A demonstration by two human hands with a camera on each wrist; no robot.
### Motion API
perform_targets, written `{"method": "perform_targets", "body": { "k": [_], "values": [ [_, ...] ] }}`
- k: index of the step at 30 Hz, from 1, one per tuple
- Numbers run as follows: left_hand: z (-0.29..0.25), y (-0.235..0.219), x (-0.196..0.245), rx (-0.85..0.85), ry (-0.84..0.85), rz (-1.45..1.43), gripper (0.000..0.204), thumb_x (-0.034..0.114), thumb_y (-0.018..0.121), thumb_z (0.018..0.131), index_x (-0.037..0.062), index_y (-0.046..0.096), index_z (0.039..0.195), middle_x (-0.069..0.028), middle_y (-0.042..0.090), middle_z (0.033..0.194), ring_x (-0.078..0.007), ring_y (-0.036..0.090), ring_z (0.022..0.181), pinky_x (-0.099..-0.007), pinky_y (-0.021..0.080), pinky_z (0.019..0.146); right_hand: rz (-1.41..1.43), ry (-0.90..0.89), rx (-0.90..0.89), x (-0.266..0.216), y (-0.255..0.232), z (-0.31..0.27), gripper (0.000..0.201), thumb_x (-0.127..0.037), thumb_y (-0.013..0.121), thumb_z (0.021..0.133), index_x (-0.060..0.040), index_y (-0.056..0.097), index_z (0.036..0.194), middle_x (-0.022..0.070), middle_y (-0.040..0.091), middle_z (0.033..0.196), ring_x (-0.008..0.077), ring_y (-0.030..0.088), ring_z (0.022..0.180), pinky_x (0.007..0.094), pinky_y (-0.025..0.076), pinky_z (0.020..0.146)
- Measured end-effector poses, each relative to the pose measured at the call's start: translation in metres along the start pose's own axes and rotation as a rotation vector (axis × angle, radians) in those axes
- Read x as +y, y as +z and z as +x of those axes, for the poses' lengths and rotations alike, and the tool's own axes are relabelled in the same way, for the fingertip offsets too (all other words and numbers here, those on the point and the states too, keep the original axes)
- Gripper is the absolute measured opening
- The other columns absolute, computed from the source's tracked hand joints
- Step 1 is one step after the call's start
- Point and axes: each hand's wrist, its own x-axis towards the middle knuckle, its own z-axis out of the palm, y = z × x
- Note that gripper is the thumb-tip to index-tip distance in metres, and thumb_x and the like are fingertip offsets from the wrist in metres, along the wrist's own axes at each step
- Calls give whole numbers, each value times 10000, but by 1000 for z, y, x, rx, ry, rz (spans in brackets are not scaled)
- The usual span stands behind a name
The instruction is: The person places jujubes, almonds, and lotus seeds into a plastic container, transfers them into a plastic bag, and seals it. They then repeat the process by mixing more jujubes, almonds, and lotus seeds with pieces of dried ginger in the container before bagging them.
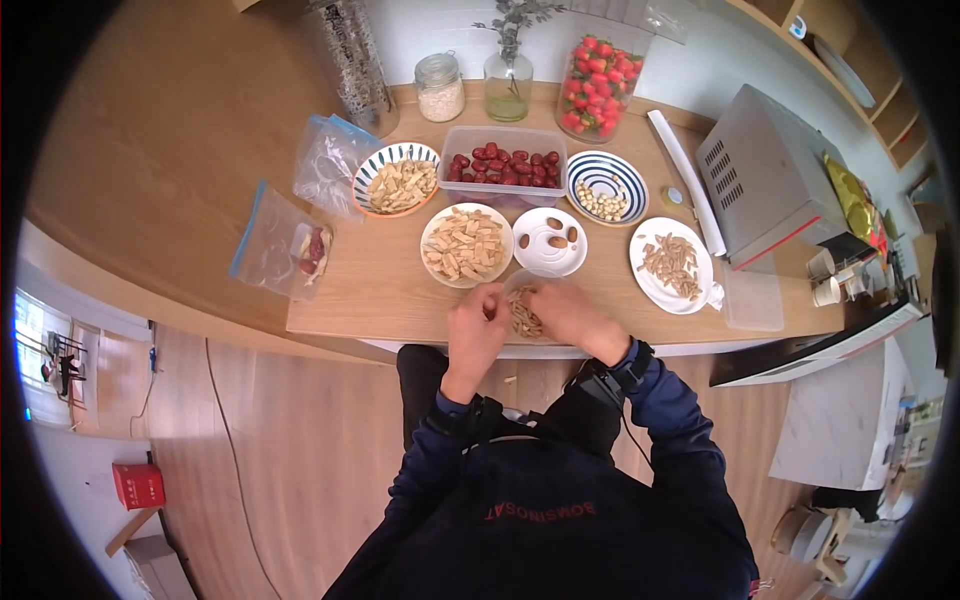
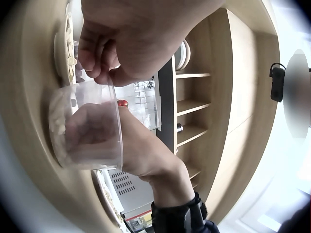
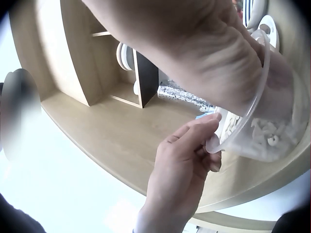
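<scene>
A clear plastic tub [image 3: 252, 150] stands near the table's front edge, part filled with pale elongated pieces [image 1: 524, 318]. My left hand [image 1: 475, 332] pinches its rim between thumb and fingers. From the other side my right hand [image 1: 572, 317] reaches down inside, past the rim. Its fingers show only blurred through the cloudy wall in the left wrist view, so I cannot tell whether they hold pieces. Just beyond the tub are a bowl [image 1: 428, 262] of cut pale sticks and a small white plate [image 1: 522, 246] with several brown oval nuts.
Behind stand a box of red dates [image 1: 505, 166], a striped bowl [image 1: 366, 201] of pale pieces and a blue-ringed plate [image 1: 634, 190] of round kernels. A white plate [image 1: 648, 293] of slender pieces sits right, near a grey appliance [image 1: 750, 170]. Zip bags [image 1: 268, 250] lie left.
</scene>
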Motion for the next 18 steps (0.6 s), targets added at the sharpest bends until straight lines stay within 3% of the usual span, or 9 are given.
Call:
{"method": "perform_targets", "body": {
  "k": [1, 4, 7, 8, 11, 16, 18],
  "values": [
    [0, 0, -1, 12, 12, 8, 131, 49, 711, 897, 30, 709, 1027, -71, 640, 623, -90, 583, 525, -276, 471, 524, 15, 1, -25, 0, -3, 1, 167, -6, 656, 762, 31, 710, 916, 218, 690, 945, 389, 686, 936, 471, 560, 811],
    [0, -2, 0, 7, -5, 0, 136, 48, 702, 897, 24, 706, 1030, -83, 641, 629, -112, 597, 532, -287, 482, 535, 132, 12, -15, -6, -25, -2, 192, 7, 634, 778, 33, 706, 954, 219, 680, 1014, 386, 674, 989, 465, 554, 836],
    [-1, -6, 4, -10, -33, -18, 162, 37, 695, 876, 9, 683, 1035, -145, 633, 660, -229, 614, 541, -348, 492, 549, 140, 32, 98, -5, -34, -5, 240, 1, 659, 769, 6, 694, 1006, 199, 663, 1007, 387, 660, 988, 468, 543, 817],
    [-1, -6, 4, -12, -38, -16, 163, 37, 696, 875, 9, 683, 1035, -147, 632, 659, -231, 614, 542, -349, 491, 549, 117, 42, 148, -4, -34, -5, 266, -4, 676, 760, -7, 688, 1026, 189, 655, 992, 388, 655, 978, 472, 538, 804],
    [0, -6, 4, -19, -44, -13, 166, 37, 697, 873, 10, 682, 1037, -149, 630, 659, -235, 615, 545, -352, 491, 551, -111, 48, 97, -5, -24, -5, 166, -17, 630, 799, 15, 718, 936, 197, 689, 1014, 347, 690, 972, 429, 571, 788],
    [0, -4, 2, -16, -38, 5, 172, 39, 698, 871, 9, 684, 1040, -147, 634, 662, -243, 619, 550, -357, 492, 555, -302, 9, 117, -12, 5, -2, 93, -31, 657, 772, -25, 733, 825, 142, 711, 831, 300, 723, 837, 393, 581, 682],
    [0, -2, -2, 7, -8, 12, 159, 42, 702, 879, 18, 697, 1036, -115, 638, 645, -185, 610, 535, -322, 484, 540, -335, 4, 130, -14, 7, 0, 82, -33, 665, 763, -38, 736, 805, 132, 713, 806, 288, 727, 821, 381, 582, 677]
  ]
}}
